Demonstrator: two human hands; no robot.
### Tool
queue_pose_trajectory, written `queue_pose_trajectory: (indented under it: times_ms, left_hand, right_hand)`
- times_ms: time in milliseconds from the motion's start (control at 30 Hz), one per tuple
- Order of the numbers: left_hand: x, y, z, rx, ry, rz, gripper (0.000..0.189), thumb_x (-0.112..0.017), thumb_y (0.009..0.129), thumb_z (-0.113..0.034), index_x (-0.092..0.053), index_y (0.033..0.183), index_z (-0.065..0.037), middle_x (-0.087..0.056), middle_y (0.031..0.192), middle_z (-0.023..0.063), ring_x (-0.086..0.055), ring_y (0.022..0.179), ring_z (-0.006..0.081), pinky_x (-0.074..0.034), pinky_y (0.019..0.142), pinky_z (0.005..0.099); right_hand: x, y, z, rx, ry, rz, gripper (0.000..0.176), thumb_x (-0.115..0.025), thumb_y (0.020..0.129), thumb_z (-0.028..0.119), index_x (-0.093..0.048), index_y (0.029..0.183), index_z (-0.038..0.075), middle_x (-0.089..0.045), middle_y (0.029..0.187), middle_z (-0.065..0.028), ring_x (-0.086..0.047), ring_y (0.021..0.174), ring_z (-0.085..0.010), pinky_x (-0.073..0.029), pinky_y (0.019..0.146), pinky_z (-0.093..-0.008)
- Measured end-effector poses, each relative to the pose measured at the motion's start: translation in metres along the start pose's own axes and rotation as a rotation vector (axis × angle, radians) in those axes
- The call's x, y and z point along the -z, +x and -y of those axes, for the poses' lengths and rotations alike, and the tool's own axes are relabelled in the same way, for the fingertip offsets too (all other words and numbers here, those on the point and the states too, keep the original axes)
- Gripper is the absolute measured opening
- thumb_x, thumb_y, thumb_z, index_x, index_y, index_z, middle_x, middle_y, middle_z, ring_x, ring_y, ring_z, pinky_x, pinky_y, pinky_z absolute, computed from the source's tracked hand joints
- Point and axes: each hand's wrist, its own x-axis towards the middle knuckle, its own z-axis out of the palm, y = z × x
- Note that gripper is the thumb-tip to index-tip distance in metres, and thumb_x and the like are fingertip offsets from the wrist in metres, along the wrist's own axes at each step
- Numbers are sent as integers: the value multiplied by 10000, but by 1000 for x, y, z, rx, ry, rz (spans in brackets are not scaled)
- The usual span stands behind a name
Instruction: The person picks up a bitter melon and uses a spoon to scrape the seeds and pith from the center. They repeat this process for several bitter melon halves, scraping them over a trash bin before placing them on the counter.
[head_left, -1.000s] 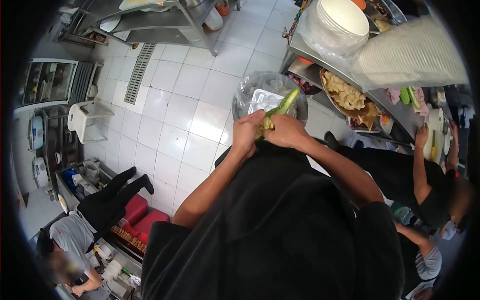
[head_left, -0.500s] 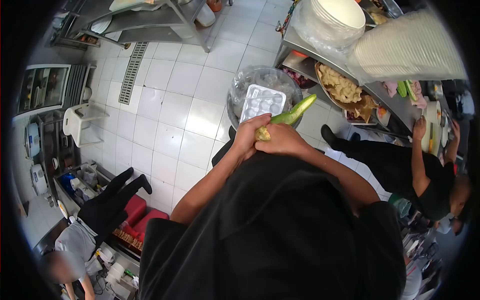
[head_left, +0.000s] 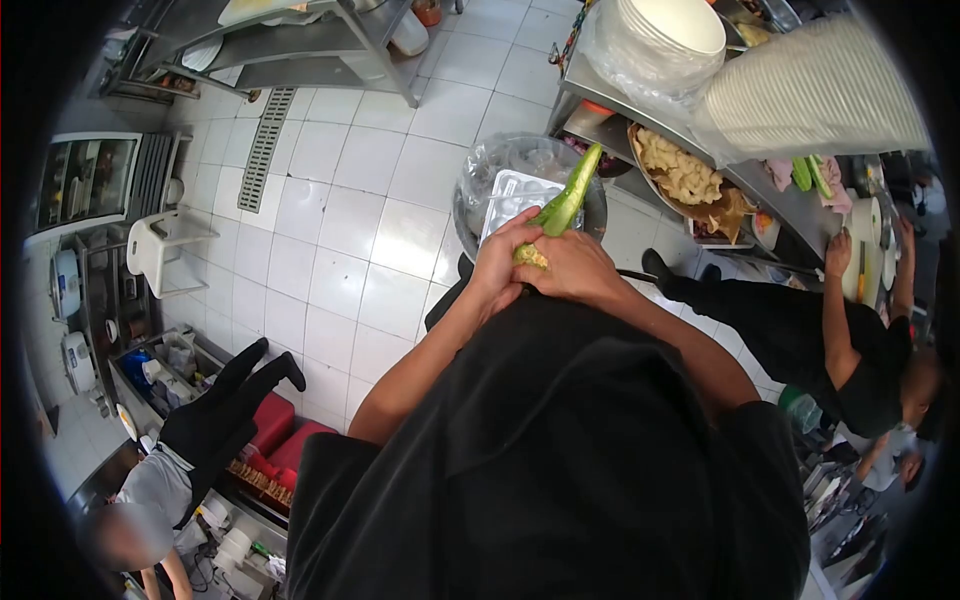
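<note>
A long green vegetable (head_left: 572, 195), which looks like a cucumber cut lengthwise, points up and slightly right from between my hands. Its inner face shows pale green, and yellowish, seedy pulp (head_left: 531, 257) shows lower down between the hands. My left hand (head_left: 503, 262) is closed about its lower part from the left. Against it, my right hand (head_left: 575, 266) has its fingers wrapped from the right; whether it also holds a small tool is hidden. Below both hands stands a round bin (head_left: 597, 215) with a clear plastic liner, and a white moulded tray (head_left: 512, 193) lies in it.
At right, a steel counter holds stacked white bowls (head_left: 670, 30) and bagged containers (head_left: 815, 95). A large pan of pale food (head_left: 680, 170) sits lower. Co-workers are at right (head_left: 800, 325) and lower left (head_left: 200, 430). A white stool (head_left: 150, 250) stands left on the tiled floor.
The green vegetable has swung from pointing up-right to a steeper angle, with its tip further left. My right hand has turned with it. The pulp between my hands shows more.
</note>
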Motion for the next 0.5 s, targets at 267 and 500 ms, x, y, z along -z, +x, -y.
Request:
queue_pose_trajectory:
  times_ms: [267,500]
  left_hand:
    - [-6,2,-8,-195,-11,-70,551,-500,880,-34,-371,1414,7,-579,1169,190,-627,995,262,-525,858,344]
    - [0,5,-31,-376,-129,-29,646,-458,881,-55,-211,1477,-39,-443,1352,222,-580,1091,368,-483,981,435]
  right_hand:
    - [6,-2,7,42,-122,-155,526,-635,808,516,-682,880,-4,-655,718,-223,-662,700,-390,-520,674,-486]
    - [4,-1,10,121,-79,-286,545,-667,793,549,-653,823,5,-612,588,-187,-641,592,-378,-504,575,-484]
